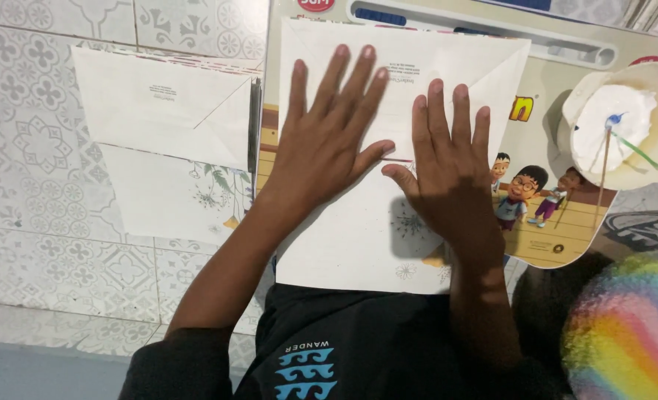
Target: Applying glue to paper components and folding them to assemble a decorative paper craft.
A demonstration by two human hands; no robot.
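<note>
A white folded paper envelope [359, 244] lies on a small lap desk [566, 230] with cartoon figures printed on it. My left hand [329, 137] presses flat on the envelope's middle, fingers spread and pointing away from me. My right hand [447, 167] lies flat beside it on the right, thumb touching the flap's edge. Both palms are down on the paper and hold nothing.
A second folded white envelope [166, 126] with flower print lies on the patterned tile floor [40, 222] to the left. A shallow bowl of white paste [625, 126] with a stick in it sits at the desk's right corner. A rainbow-coloured fuzzy thing [625, 326] is at the bottom right.
</note>
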